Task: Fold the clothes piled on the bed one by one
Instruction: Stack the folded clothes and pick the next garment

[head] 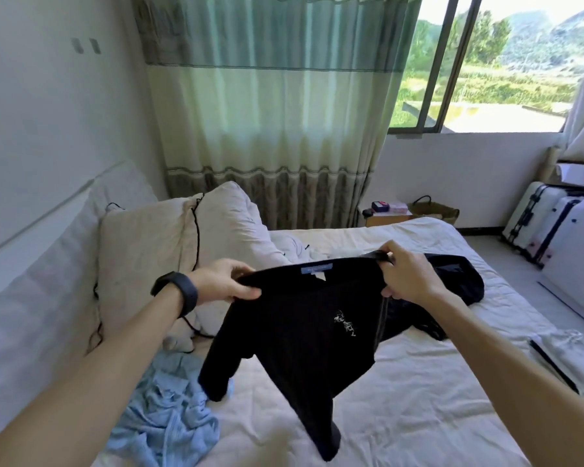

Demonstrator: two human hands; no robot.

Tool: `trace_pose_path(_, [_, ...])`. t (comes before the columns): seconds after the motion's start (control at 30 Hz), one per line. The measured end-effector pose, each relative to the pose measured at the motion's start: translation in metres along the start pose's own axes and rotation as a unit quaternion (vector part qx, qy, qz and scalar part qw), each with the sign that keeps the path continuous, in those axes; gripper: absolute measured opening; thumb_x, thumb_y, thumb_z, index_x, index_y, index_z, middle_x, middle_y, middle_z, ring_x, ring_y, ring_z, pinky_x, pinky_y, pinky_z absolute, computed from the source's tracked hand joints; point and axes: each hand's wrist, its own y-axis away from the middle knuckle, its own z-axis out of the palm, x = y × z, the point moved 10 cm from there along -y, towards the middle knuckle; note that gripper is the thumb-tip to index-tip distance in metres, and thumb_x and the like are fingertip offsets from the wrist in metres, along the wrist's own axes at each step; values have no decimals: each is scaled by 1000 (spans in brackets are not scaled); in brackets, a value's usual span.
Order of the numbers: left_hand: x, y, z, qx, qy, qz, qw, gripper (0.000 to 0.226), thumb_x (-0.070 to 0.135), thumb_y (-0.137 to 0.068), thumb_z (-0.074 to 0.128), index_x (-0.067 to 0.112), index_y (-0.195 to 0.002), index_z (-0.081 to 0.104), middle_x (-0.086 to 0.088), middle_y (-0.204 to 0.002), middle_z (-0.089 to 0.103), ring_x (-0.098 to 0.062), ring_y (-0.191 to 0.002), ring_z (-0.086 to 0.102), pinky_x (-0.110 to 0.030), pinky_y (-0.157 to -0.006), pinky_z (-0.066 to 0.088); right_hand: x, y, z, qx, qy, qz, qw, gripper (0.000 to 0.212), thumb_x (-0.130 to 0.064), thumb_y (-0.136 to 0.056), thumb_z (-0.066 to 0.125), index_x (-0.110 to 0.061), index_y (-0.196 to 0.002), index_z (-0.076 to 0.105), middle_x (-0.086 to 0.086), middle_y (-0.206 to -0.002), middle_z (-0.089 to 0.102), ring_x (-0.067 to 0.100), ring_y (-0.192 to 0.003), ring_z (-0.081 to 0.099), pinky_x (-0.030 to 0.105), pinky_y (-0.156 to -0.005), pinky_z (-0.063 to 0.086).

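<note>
A black T-shirt [300, 335] with a small white print and a blue neck label hangs in the air above the white bed [418, 382]. My left hand [226, 281] grips its left shoulder and my right hand [403, 276] grips its right shoulder. The shirt hangs crumpled, one sleeve dangling to the lower left. A second black garment [459, 281] lies on the bed behind my right hand. A light blue garment [169, 409] is bunched up on the bed at the lower left. A white garment [573, 358] with a black strip lies at the right edge.
Two white pillows [169, 251] lean at the head of the bed on the left, with a black cable [196, 237] across them. Beyond the bed are a curtain [270, 112], a small bedside table [388, 214], and suitcases [543, 227] on the floor at the right.
</note>
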Motion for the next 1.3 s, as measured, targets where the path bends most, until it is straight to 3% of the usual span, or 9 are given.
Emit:
trace_pose_path(0.23, [-55, 16, -23, 33, -218, -22, 975, 19, 26, -72, 87, 29, -72, 68, 14, -68, 67, -3, -67, 62, -19, -62, 45, -17, 17, 44, -114, -37, -9, 993, 26, -45, -83, 80, -22, -88, 70, 1, -76, 68, 15, -71, 66, 32, -69, 49])
trace_pose_path(0.33, [-79, 30, -21, 1, -251, -31, 968, 20, 26, -69, 87, 30, -71, 68, 10, -72, 70, -3, -66, 62, -22, -62, 45, -16, 30, 63, -166, -45, 5, 985, 35, -22, -76, 87, -23, -104, 67, 5, -97, 71, 21, -87, 71, 36, -82, 55])
trace_pose_path(0.5, [-104, 41, -11, -32, -284, -3, 958, 17, 26, -69, 84, 27, -69, 67, 14, -61, 63, 2, -60, 58, -17, -55, 40, -17, 43, 69, -40, -19, -30, 999, 14, -24, -93, 74, -33, -90, 63, -6, -79, 67, 15, -71, 62, 30, -69, 47])
trace_pose_path(0.63, [-107, 48, 4, -52, -334, 47, 940, 20, 33, -75, 83, 20, -76, 67, 5, -87, 60, -10, -73, 58, -23, -66, 43, -14, 60, 69, -5, -27, -42, 999, 16, -22, -98, 69, -31, -85, 66, -1, -75, 69, 17, -67, 67, 29, -62, 51])
trace_pose_path(0.73, [-95, 57, -6, -22, -225, 53, 973, 25, 38, -77, 85, 18, -86, 72, 9, -93, 67, -3, -79, 61, -24, -79, 47, -21, 68, 55, 39, -18, -60, 997, 19, -19, -100, 65, -29, -85, 60, 0, -77, 67, 26, -70, 65, 38, -67, 50])
trace_pose_path(0.93, [-37, 81, -64, 145, 58, 90, 984, 30, 47, -72, 85, 24, -78, 66, 2, -76, 72, -8, -71, 67, -20, -67, 53, -50, 82, -34, 232, -39, -107, 966, 16, -48, -88, 72, -43, -81, 59, -26, -83, 64, -5, -78, 59, 7, -67, 38])
trace_pose_path(1.0, [-23, 92, -67, 169, 11, 106, 980, 24, 44, -73, 86, 32, -76, 65, 11, -73, 70, -1, -66, 65, -12, -60, 48, -48, 84, -38, 208, -11, -125, 970, 11, -44, -87, 76, -43, -88, 64, -22, -91, 61, 3, -82, 59, 16, -74, 40])
trace_pose_path(1.13, [-39, 102, -18, 56, -168, 37, 983, 18, 33, -74, 88, 33, -78, 70, 10, -69, 70, -12, -71, 67, -29, -70, 53, -4, 91, -15, 98, 67, -89, 989, 7, -27, -93, 73, -21, -97, 75, -8, -94, 60, 20, -90, 62, 29, -80, 39])
trace_pose_path(1.3, [-29, 124, -28, 216, -176, 79, 957, 16, 21, -84, 80, 35, -84, 72, 13, -79, 74, -8, -77, 69, -25, -70, 49, 22, 115, -22, 116, -62, -43, 990, 14, -44, -98, 62, -38, -87, 56, -5, -102, 59, 13, -53, 71, 38, -54, 56])
